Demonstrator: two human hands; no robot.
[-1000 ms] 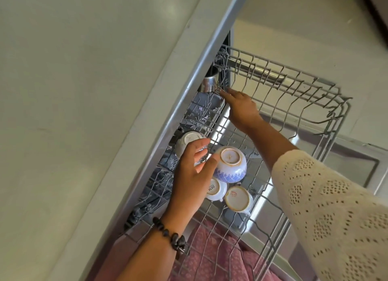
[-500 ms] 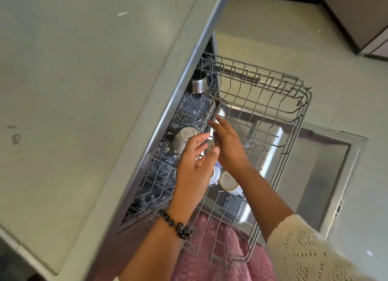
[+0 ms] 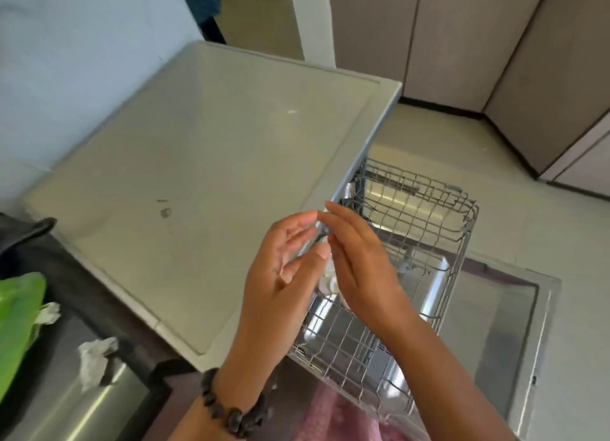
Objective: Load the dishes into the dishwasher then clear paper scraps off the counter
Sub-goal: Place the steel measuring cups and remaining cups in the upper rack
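Left hand (image 3: 280, 275): raised over the rack's near edge, fingers loosely spread, holding nothing.
Right hand (image 3: 359, 269): beside it, fingers straight, empty.
Rack (image 3: 429, 216): pulled out of the dishwasher.
Paper scraps (image 3: 94, 358): on the dark desk, lower left.

You are holding both hands up in front of you, close together. Your left hand (image 3: 280, 275) is turning its palm toward the right one, with the fingers loose and a little bent. Your right hand (image 3: 359, 265) is showing its back, with the fingers straight and pointing up and left. The fingertips are almost meeting at the top. Both forearms are reaching in from the bottom edge, and neither hand is holding anything.
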